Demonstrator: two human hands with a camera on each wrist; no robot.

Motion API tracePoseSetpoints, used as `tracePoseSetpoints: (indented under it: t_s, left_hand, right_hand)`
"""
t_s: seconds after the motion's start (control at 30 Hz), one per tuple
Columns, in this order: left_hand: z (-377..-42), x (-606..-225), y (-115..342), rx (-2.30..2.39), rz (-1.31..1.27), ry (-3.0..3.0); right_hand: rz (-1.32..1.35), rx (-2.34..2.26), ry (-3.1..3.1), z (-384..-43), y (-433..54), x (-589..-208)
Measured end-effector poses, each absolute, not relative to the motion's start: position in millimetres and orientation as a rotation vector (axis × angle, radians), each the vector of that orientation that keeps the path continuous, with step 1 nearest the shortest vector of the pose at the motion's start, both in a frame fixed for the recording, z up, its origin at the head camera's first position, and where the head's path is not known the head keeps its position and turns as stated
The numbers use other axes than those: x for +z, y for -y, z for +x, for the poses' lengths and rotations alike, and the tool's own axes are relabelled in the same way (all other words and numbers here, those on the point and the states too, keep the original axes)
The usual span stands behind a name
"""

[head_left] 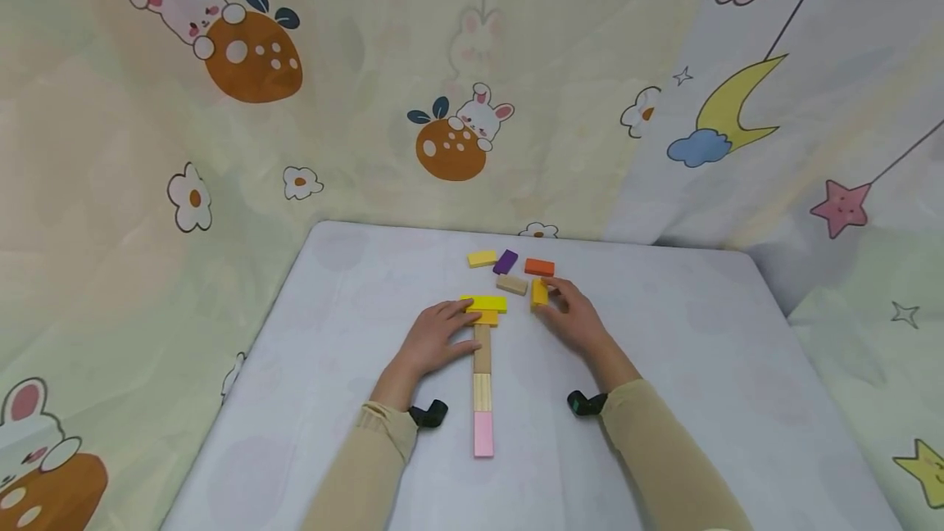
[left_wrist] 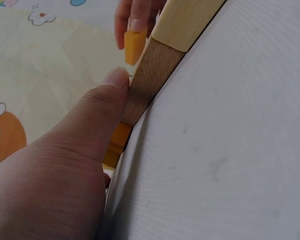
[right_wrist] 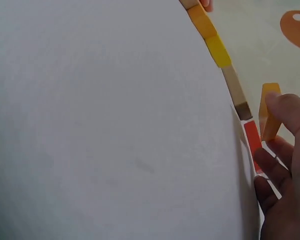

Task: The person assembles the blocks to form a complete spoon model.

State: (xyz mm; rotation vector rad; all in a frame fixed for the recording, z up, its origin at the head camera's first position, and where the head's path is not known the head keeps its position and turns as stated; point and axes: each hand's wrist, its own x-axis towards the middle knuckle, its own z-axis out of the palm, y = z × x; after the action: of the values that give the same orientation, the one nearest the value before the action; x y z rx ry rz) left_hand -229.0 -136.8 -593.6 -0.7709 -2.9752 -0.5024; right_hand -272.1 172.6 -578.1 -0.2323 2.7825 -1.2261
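Observation:
My right hand (head_left: 578, 319) pinches an orange-yellow block (head_left: 540, 293) between thumb and fingers; the right wrist view shows this block (right_wrist: 270, 112) raised above the tabletop. My left hand (head_left: 437, 336) rests along a line of blocks, fingers over the left ends of a bright yellow block (head_left: 488, 303) and an orange block (head_left: 487, 319), both lying crosswise. Its thumb (left_wrist: 107, 92) touches or nearly touches a brown wooden block (head_left: 483, 349). Toward me the line continues with a pale wooden block (head_left: 482, 392) and a pink block (head_left: 483, 434).
Beyond the hands lie loose blocks: a yellow block (head_left: 483, 258), a purple block (head_left: 506, 261), a red-orange block (head_left: 539, 267) and a plain wooden block (head_left: 512, 284). The white table (head_left: 354, 269) meets a patterned cloth (head_left: 369, 105) at the back.

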Motion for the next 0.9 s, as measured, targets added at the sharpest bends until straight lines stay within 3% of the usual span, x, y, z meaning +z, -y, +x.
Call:
tracePoseSetpoints:
  t_s: [0.4, 0.9]
  left_hand:
    - [-228.8, -592.0, 138.6, -0.506, -0.757, 3.019]
    - [-230.6, -595.8, 140.5, -0.5, -0.772, 2.991]
  right_hand:
    - [-0.58, -1.309, -2.715, -279.0, -128.2, -553.5]
    - [-0.499, -1.136, -2.723, -305.9, -67.5, -547.0]
